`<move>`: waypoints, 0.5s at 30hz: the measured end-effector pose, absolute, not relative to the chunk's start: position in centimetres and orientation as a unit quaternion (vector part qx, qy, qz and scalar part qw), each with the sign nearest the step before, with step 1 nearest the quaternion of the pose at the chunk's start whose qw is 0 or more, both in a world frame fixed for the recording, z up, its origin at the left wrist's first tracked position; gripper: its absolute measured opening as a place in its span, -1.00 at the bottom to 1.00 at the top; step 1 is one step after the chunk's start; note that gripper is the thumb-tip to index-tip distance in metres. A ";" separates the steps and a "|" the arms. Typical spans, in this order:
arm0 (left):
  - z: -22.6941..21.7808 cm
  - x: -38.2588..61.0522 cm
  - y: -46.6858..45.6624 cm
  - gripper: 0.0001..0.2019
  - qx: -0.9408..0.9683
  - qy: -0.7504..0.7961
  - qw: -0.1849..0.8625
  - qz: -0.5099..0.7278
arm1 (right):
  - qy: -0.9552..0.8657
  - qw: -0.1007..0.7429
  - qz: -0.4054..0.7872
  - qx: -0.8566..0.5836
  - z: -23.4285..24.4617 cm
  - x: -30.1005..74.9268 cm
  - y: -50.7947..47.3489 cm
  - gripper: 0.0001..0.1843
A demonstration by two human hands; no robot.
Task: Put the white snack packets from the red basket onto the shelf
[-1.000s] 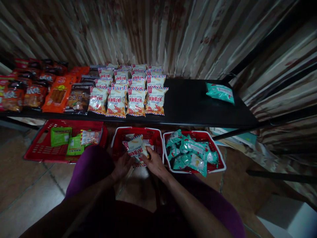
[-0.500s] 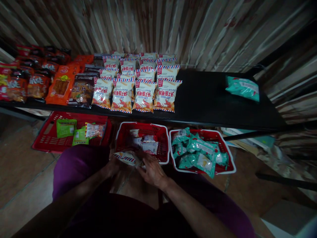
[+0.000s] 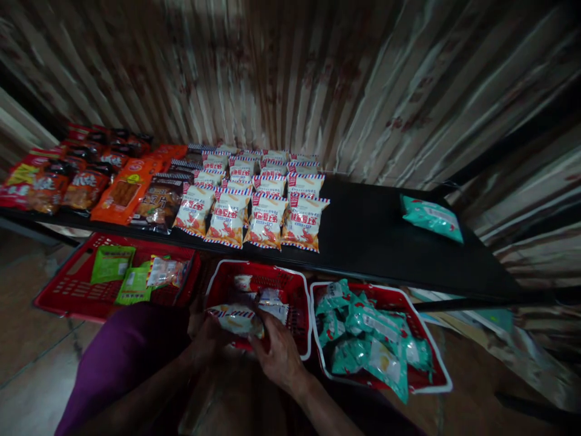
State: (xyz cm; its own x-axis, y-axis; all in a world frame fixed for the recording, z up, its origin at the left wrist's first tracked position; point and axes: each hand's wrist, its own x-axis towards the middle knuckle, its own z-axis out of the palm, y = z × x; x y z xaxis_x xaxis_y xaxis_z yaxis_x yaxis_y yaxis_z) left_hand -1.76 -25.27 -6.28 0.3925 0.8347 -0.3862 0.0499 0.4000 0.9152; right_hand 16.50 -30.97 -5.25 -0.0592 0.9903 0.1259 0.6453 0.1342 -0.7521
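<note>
Between my two hands is a white snack bag (image 3: 236, 320) with a red-and-blue striped edge, held over the near side of the middle red basket (image 3: 302, 303). My left hand (image 3: 202, 330) closes on its left end, partly in shadow. On the right end, my right hand (image 3: 276, 351) grips it with thumb and fingers. Several small packets (image 3: 272, 298) lie inside the middle basket. Bags with the same striped edge, such as the front white snack bag (image 3: 303, 223), stand in rows on the black shelf (image 3: 363, 233).
To the right, a red basket (image 3: 438, 357) with a white rim holds several teal bags (image 3: 376, 321). Another red basket (image 3: 68, 290) on the left has green packets (image 3: 112, 264). One teal bag (image 3: 433, 219) lies at the shelf's right; orange bags (image 3: 124, 191) stand left.
The view has tilted up, so shelf and baskets sit lower in the picture. Both hands still hold the white bag, which now shows slightly more of its front.
</note>
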 end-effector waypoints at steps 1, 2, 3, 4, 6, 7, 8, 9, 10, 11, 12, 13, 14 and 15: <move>-6.1 -1.5 -25.2 -0.51 0.466 0.480 0.688 0.283 | -0.673 0.325 0.271 -0.607 -5.1 16.6 -30.8 -0.58; -6.0 -1.2 -25.0 -0.51 0.461 0.491 0.683 0.282 | -0.669 0.323 0.275 -0.611 -4.9 16.7 -30.7 -0.59; -6.0 -0.9 -24.8 -0.51 0.455 0.505 0.679 0.277 | -0.666 0.321 0.275 -0.615 -4.9 16.7 -30.7 -0.59; -6.0 -0.6 -24.6 -0.51 0.450 0.519 0.676 0.269 | -0.664 0.318 0.273 -0.619 -5.0 16.8 -30.7 -0.59; -6.3 0.1 -24.3 -0.53 0.441 0.550 0.664 0.251 | -0.661 0.312 0.263 -0.629 -5.5 16.8 -30.7 -0.58; -6.4 0.4 -24.2 -0.54 0.437 0.564 0.656 0.244 | -0.662 0.310 0.257 -0.633 -5.9 16.8 -30.8 -0.55; -6.5 0.6 -24.1 -0.55 0.434 0.577 0.648 0.242 | -0.662 0.309 0.249 -0.635 -6.1 16.9 -30.8 -0.53; -6.6 0.8 -24.1 -0.54 0.432 0.585 0.641 0.245 | -0.663 0.310 0.243 -0.637 -6.3 16.9 -30.8 -0.51; -6.6 0.9 -24.2 -0.53 0.430 0.590 0.636 0.248 | -0.662 0.310 0.241 -0.638 -6.4 16.9 -30.8 -0.50; -6.5 1.0 -24.3 -0.52 0.429 0.592 0.634 0.251 | -0.659 0.311 0.246 -0.639 -6.3 17.0 -30.7 -0.52; -6.4 1.0 -24.4 -0.50 0.429 0.593 0.634 0.250 | -0.654 0.310 0.257 -0.641 -6.0 17.0 -30.6 -0.55; -6.2 0.9 -24.5 -0.48 0.429 0.594 0.634 0.247 | -0.642 0.308 0.278 -0.645 -5.6 17.1 -30.4 -0.60; -6.0 0.8 -24.6 -0.46 0.430 0.598 0.631 0.242 | -0.632 0.308 0.299 -0.645 -5.1 17.2 -30.2 -0.62; -5.8 0.7 -24.6 -0.45 0.433 0.605 0.625 0.236 | -0.623 0.311 0.317 -0.644 -4.6 17.3 -30.0 -0.62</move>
State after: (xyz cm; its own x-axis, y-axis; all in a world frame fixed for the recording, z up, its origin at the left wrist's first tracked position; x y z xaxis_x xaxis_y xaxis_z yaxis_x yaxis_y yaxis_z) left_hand 0.65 -24.64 -5.79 0.1561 0.8188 -0.5524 0.2283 0.5143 0.8267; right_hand 17.33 -30.04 -4.56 0.0238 0.9995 -0.0218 0.6053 -0.0317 -0.7954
